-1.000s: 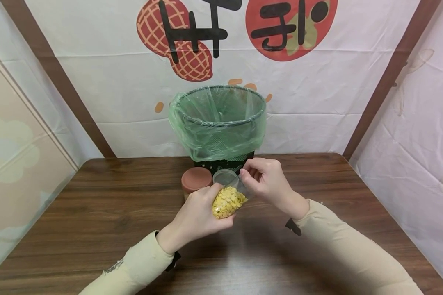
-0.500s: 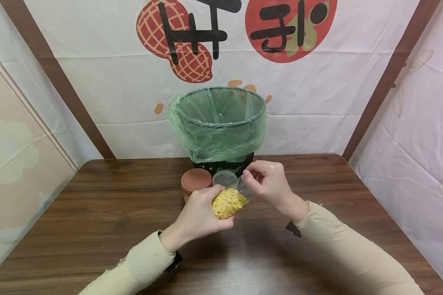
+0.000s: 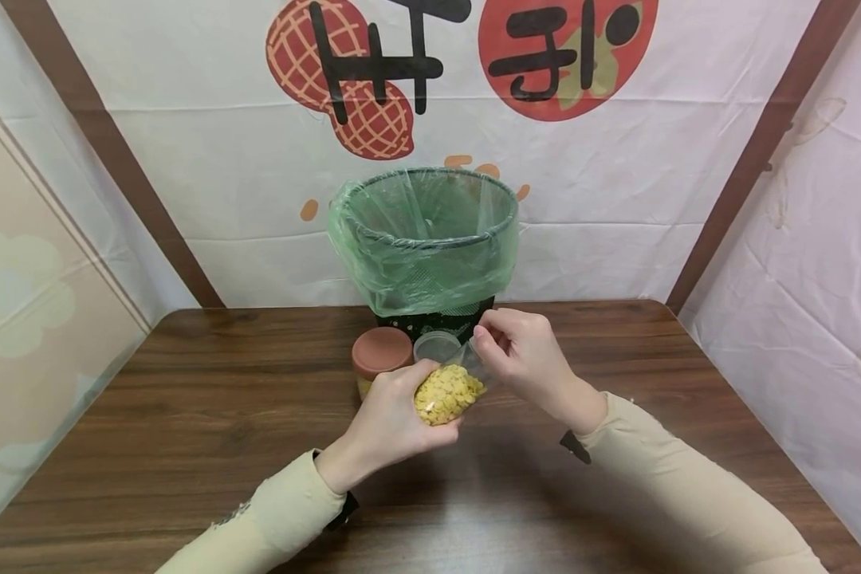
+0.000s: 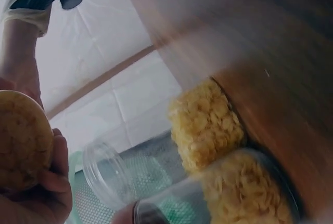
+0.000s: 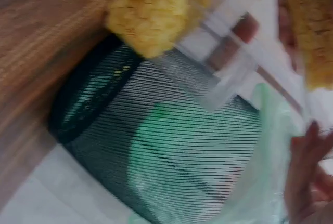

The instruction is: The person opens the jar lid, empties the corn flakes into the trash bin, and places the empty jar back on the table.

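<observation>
My left hand [image 3: 391, 418] grips a clear plastic container of yellow flakes [image 3: 448, 396], tilted, with thumb on top and fingers below. A round end of it, full of flakes [image 4: 21, 141], faces the left wrist view. At the upper-right end, my right hand [image 3: 524, 351] pinches the clear edge between thumb and curled index finger. Just behind the left hand, a jar with a reddish-brown lid [image 3: 382, 351] stands on the table. Next to it is a second jar with a clear rim [image 3: 438, 345]. Both jars hold flakes, as the left wrist view shows.
A black mesh bin [image 3: 438, 323] with a green plastic liner [image 3: 430, 279] stands at the table's back edge, right behind the jars. The brown wooden table [image 3: 208, 446] extends to both sides. A printed white cloth [image 3: 258, 175] hangs behind.
My left hand and the flakes container have barely shifted. The right hand has moved slightly right, still pinching at the container's clear end.
</observation>
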A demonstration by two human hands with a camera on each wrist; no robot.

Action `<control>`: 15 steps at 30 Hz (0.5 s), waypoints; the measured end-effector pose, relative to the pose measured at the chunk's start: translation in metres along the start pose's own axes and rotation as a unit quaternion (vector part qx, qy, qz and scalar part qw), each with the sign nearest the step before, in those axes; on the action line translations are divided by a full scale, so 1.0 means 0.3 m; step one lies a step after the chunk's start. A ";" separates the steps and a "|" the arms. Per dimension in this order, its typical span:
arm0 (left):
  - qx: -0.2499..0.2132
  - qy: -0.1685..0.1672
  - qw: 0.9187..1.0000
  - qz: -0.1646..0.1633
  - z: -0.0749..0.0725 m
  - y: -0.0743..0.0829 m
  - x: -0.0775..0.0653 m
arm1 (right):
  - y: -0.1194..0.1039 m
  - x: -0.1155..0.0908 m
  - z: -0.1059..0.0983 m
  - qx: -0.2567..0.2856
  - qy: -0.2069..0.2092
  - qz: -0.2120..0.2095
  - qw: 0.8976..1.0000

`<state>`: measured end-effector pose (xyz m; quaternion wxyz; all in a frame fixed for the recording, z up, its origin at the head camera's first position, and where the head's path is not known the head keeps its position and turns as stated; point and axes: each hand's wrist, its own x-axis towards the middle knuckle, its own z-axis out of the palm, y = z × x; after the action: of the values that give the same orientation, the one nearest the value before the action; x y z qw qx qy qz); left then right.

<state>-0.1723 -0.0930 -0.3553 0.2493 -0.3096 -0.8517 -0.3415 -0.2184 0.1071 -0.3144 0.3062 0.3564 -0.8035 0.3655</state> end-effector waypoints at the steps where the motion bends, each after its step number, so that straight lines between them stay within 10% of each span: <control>1: 0.007 0.004 1.000 -0.001 0.000 0.001 0.000 | -0.012 0.005 -0.004 -0.008 -0.013 0.015 1.000; 15: 0.033 -0.023 0.999 -0.016 -0.022 0.045 0.011 | -0.075 0.012 -0.014 -0.072 -0.006 0.032 0.997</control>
<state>-0.1637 -0.0888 -0.3431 0.2345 -0.2953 -0.8727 -0.3102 -0.2015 0.0984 -0.3012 0.3142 0.3099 -0.8407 0.3139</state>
